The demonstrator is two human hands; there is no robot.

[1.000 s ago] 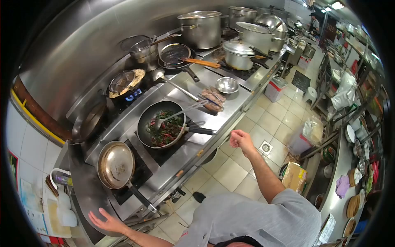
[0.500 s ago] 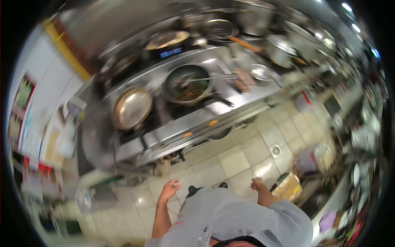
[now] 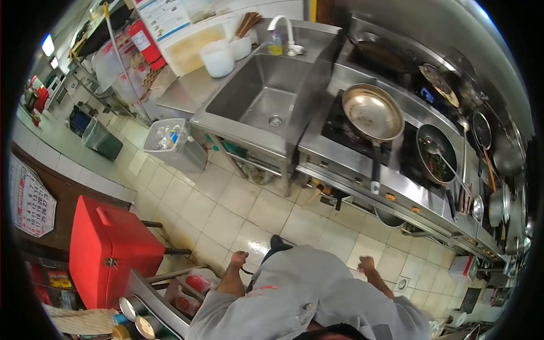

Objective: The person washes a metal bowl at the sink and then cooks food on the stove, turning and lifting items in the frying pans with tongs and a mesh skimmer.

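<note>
My left hand (image 3: 239, 259) hangs over the tiled floor at the lower middle, its fingers curled, with nothing visible in it. On the other side of the grey shirt, my right hand (image 3: 366, 264) is also curled and low over the floor. Neither hand touches anything. A steel frying pan (image 3: 372, 111) rests on the stove (image 3: 351, 164). Beyond it to the right, a dark pan (image 3: 435, 154) holds leafy food with a ladle in it. A metal sink (image 3: 266, 93) stands ahead, with a white faucet.
A lined bin (image 3: 177, 147) stands left of the sink. A red box (image 3: 113, 249) is at the lower left, beside a shelf with open cans (image 3: 148, 327). Pots (image 3: 500, 207) line the stove's far right. A white tub (image 3: 217, 58) sits on the sink counter.
The view has swung left, bringing the sink, bin and red box into sight. The stove now lies to the right. Both hands are lower, and my left hand has gone from spread to curled.
</note>
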